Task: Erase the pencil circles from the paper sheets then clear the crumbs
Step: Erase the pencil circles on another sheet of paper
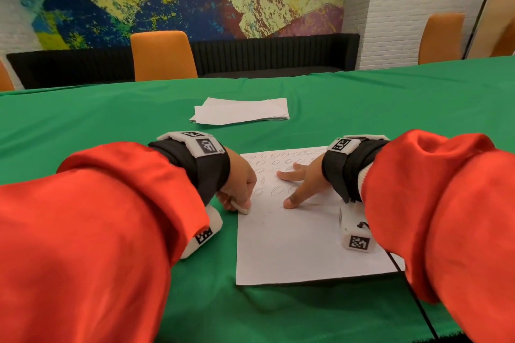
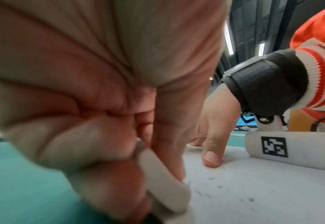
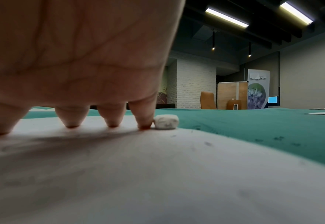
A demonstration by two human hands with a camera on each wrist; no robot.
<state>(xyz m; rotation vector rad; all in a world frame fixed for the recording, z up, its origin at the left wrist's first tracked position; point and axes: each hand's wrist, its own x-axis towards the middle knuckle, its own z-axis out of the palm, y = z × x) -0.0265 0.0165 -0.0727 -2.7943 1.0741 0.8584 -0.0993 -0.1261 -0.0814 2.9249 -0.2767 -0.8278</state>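
Two hands are working over a paper sheet (image 1: pixel 292 245) that is lying on the green tablecloth (image 1: pixel 111 120). The left hand (image 1: pixel 239 181) is curling its fingers around a white eraser (image 1: pixel 242 207) — the eraser's tip is touching the sheet's left edge. The right hand (image 1: pixel 303 181) is pressing down on the sheet with spread, straight fingertips (image 3: pixel 72 123), holding nothing. Pencil circles (image 1: pixel 278 164) are filling the far part of the sheet; the near part is showing only faint marks and dark crumbs (image 2: pixel 211 178). Farther away, well apart, a stack of paper (image 1: pixel 242 111) is lying — and, in the right wrist view, a second small white eraser (image 3: pixel 166 122) is sitting just beside the outermost fingertip.
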